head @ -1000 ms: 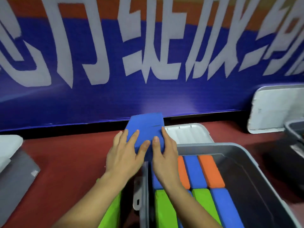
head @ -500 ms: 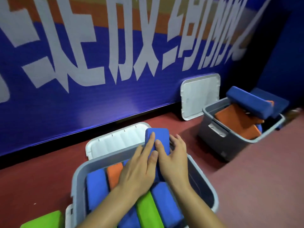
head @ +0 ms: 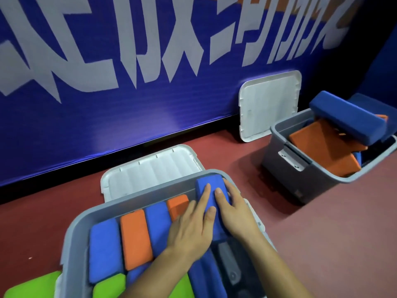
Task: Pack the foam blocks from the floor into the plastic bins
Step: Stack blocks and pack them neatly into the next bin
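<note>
- Since half a second ago the blue block [head: 211, 188] has sunk from standing above the rim to sitting about level with it. It is in the far right corner of the near bin [head: 150, 191].
- Head view, hands: my left hand [head: 191, 229] and right hand [head: 234, 214] both lie flat on the block's top. The fingers are nearly straight, pressing rather than wrapping round it. Neither hand holds anything.
- Step in hand, as I judge it: seating this block at the end of the row, just beside the small orange block [head: 177, 206].
- To do it well I push straight down with even weight from both hands, so the foam neither tilts against the bin wall nor springs back.
- The row already packed includes a longer orange block [head: 135, 239] between blue ones.
- The bare grey bottom showing near my right wrist suggests room for more.
- On the floor left of the bin a green block [head: 32, 284] is not yet packed.
- Around: a white lid [head: 150, 168] lies behind the near bin, and a second lid [head: 270, 104] leans on the banner wall.
- To the right, well apart, a second bin [head: 322, 175] is loosely filled, with a long blue block [head: 348, 119] across its top.
- Nothing stands in my hands' way. The tight fit is the only hindrance I expect.
</note>
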A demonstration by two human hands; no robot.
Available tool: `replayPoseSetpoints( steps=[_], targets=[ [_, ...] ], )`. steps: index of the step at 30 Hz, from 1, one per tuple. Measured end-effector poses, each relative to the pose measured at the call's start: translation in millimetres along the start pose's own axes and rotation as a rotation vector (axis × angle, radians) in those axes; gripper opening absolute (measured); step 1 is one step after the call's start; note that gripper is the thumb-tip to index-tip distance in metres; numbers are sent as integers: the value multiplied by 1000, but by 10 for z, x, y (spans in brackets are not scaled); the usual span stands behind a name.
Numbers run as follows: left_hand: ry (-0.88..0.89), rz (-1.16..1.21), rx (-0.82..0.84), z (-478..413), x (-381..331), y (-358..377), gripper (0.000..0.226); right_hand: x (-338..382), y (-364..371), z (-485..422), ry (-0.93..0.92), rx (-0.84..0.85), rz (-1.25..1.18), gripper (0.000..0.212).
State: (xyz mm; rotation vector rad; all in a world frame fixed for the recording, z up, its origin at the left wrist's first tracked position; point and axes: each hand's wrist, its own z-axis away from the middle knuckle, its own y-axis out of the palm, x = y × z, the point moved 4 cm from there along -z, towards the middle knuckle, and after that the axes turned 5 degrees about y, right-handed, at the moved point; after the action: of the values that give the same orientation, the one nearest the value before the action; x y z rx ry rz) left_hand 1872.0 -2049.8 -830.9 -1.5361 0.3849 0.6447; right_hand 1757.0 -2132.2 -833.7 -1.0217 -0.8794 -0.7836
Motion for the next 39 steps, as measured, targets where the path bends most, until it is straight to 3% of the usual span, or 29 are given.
replayPoseSetpoints(
  steps=[3,7,15,26,28,33,39],
  targets=[
    [-53,-124,-6,-167,200,180,67,-245,139,-254,46,65,-1,51],
    [-54,-323,-162,-370,528,372,55,-466,323,-509,101,137,52,47],
    [-111,-486,27,-450,973,815,55,-914,591,-719,89,182,124,49],
    [-138,-486,50,-466,1007,870,62,-947,680,-745,50,185,300,51],
    [-124,-478,20,-424,962,758,57,-862,663,-656,19,182,349,52],
    [-74,-431,-157,9,1033,125,57,-399,828,-275,-176,-10,293,49],
    [-189,-442,-249,1017,1784,-731,59,331,1848,469,-397,117,213,47]
  ],
)
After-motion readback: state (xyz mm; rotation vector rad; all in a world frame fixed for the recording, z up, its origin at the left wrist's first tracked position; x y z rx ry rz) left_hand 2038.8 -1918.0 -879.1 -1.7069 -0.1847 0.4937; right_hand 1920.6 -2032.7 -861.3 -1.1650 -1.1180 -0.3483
